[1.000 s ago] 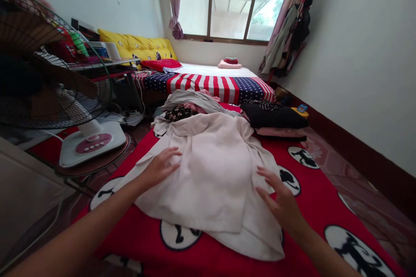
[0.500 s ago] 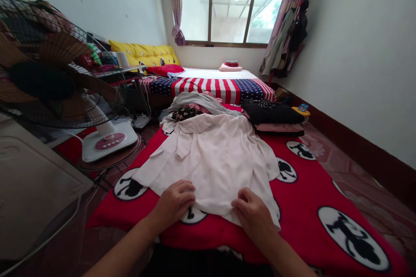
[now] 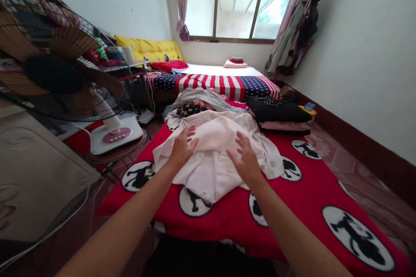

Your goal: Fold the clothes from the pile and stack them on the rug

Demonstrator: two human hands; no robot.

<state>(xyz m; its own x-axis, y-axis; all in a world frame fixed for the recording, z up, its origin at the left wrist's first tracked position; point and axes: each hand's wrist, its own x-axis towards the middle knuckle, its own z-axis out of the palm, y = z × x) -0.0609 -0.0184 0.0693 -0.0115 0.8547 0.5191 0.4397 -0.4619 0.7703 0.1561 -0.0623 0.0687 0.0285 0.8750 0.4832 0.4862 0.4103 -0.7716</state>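
Note:
A pale pinkish-white garment lies rumpled on the red cover, its near part drawn up and folded over toward the far side. At its left, my left hand hovers over or just touches the cloth, fingers spread. My right hand is at the right part of the garment with its fingers apart, holding nothing. Behind the garment, a heap of grey, pink and black floral clothes touches its far edge.
A stack of folded dark and pink clothes sits at the far right of the cover. To the left, a fan stands on a round stool. Beyond is a bed with a striped, starred cover.
Both hands have moved forward from the garment's near hem and let go of it. That hem has been lifted and turned over away from me, baring more red cover.

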